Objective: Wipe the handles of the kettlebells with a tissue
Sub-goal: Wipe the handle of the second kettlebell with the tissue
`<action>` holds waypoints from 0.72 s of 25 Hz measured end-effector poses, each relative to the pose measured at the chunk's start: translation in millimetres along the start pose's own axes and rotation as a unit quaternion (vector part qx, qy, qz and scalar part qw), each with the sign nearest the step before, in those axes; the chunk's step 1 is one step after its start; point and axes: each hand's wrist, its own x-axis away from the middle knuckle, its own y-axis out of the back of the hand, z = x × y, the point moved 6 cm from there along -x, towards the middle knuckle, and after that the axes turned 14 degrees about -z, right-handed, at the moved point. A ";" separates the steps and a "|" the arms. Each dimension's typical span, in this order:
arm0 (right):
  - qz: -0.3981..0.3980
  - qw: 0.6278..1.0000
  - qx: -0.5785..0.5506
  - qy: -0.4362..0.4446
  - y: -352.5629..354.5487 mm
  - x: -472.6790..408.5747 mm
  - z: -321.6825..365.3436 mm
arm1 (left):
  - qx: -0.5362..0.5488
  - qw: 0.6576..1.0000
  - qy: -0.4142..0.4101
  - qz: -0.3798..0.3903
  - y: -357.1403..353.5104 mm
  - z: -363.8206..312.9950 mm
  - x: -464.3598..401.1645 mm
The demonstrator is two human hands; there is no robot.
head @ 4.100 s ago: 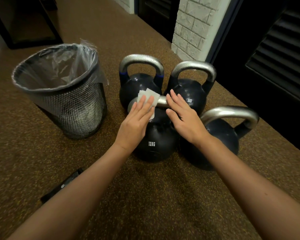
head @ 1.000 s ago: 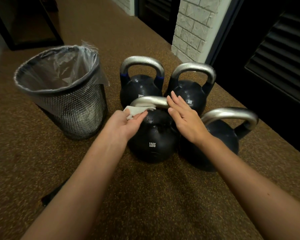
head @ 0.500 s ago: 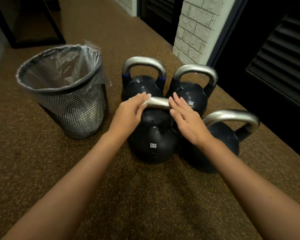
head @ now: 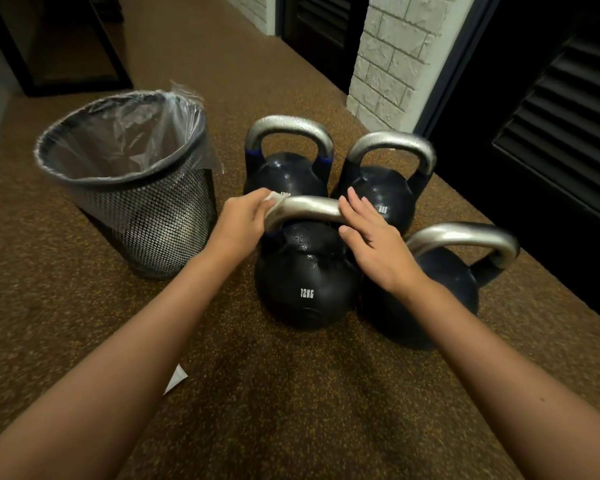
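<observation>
Several black kettlebells with silver handles stand together on the brown floor. The nearest, marked 12KG, has its handle between my hands. My left hand grips a crumpled white tissue around the handle's left bend. My right hand rests with straight fingers on the handle's right end. Behind stand a blue-banded kettlebell and another. One more sits at the right.
A black mesh bin with a clear liner stands left of the kettlebells. A scrap of white paper lies on the floor by my left forearm. A white brick pillar and dark louvred doors stand at the right.
My left hand with the tissue has moved from below the handle's left side up onto its left bend and closed around it. My right hand has stayed on the handle's right end.
</observation>
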 end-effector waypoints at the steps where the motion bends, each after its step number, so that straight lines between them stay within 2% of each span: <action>1: -0.002 1.000 0.000 0.001 0.2 0.0 0.0 | 0.000 1.000 0.004 0.004 0.0 2.7 -2.3; 6: 0.000 1.000 0.002 0.002 0.0 0.5 0.3 | 0.015 0.996 -0.078 0.030 1.5 -22.4 3.7; 8: -0.001 1.000 0.002 0.004 0.3 0.8 1.0 | 0.019 0.997 -0.069 0.020 2.6 -19.7 4.6; 12: 0.000 1.000 0.005 0.005 0.7 0.7 1.6 | -0.019 1.000 0.015 0.003 1.3 -2.5 0.2; 18: -0.009 1.000 -0.006 0.003 -0.9 -0.6 -0.8 | -0.006 0.999 -0.045 -0.004 -4.1 -29.6 6.6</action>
